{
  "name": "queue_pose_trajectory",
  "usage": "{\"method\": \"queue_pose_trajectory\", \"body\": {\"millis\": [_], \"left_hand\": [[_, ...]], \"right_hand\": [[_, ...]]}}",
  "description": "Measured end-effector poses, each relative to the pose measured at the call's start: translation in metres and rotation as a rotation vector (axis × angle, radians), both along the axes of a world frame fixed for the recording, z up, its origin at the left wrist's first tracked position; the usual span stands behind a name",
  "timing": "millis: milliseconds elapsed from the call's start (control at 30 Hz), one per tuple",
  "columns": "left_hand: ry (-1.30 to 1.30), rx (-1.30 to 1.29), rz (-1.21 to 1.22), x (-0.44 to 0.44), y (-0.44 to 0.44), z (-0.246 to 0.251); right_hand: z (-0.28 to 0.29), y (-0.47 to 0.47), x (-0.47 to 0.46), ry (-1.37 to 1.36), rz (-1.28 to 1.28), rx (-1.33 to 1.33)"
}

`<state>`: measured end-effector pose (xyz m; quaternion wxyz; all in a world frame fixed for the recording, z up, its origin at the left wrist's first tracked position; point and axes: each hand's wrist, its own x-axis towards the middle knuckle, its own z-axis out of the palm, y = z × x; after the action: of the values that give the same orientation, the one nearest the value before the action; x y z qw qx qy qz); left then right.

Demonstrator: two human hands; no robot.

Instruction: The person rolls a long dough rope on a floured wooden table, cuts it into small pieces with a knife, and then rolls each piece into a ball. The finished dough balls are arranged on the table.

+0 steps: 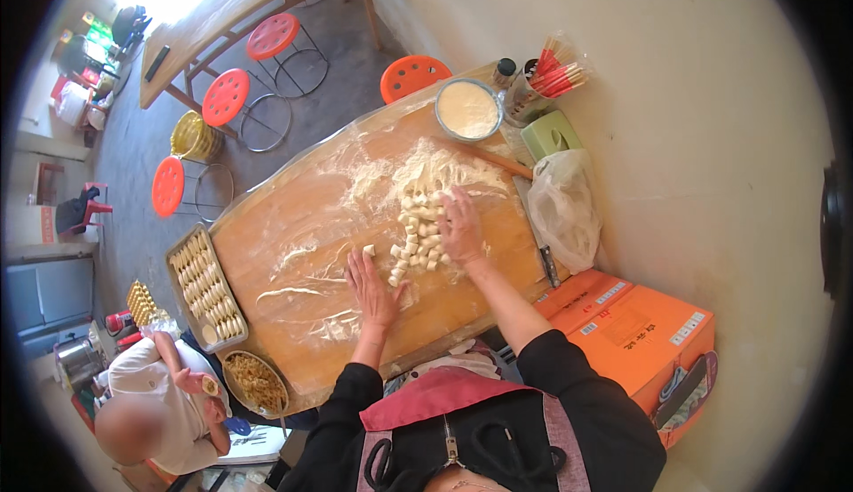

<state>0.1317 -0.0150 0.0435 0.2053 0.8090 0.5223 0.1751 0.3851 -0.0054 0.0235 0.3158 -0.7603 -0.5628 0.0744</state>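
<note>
Many small cut pieces of dough [413, 242] lie in a cluster on a floured wooden board [313, 352]. My right hand [461, 229] rests with spread fingers over the cluster's right edge, its fingertips at the upper pieces. Left of the cluster, my left hand [373, 292] lies flat with its fingers extended, a single dough piece [369, 250] at its fingertips. Loose flour [433, 169] covers the board beyond both hands. Whether anything lies under either palm is hidden.
A rolling pin [496, 159], a bowl of flour [468, 109] and a knife [549, 267] border the board's right side. At left are a tray of dumplings [208, 289] and a bowl of filling [255, 382]. Another person [160, 392] holds a dough wrapper there. Orange box [626, 332] at right.
</note>
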Motion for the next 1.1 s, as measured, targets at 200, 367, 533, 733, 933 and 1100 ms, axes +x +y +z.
{"method": "queue_pose_trajectory", "body": {"millis": [200,367,533,733,933,1100], "left_hand": [[-0.064,-0.005,-0.002,-0.023,0.045,-0.007],[-0.051,0.056,0.177,-0.08,0.036,-0.022],[-0.013,0.09,0.294,-0.091,0.027,-0.028],[-0.045,0.142,0.294,-0.086,0.031,-0.024],[-0.319,0.061,0.139,-0.023,0.096,-0.013],[-0.272,0.154,-0.154,0.034,0.141,0.0]], "right_hand": [[-0.001,0.012,-0.03,0.108,0.304,0.002],[-0.007,0.052,0.051,-0.052,0.123,0.054],[0.0,0.12,0.027,-0.115,0.354,0.013],[0.003,0.141,0.005,0.03,0.634,-0.002],[0.014,0.075,-0.017,0.152,0.49,0.164],[0.021,0.059,-0.063,0.292,0.637,0.007]]}}
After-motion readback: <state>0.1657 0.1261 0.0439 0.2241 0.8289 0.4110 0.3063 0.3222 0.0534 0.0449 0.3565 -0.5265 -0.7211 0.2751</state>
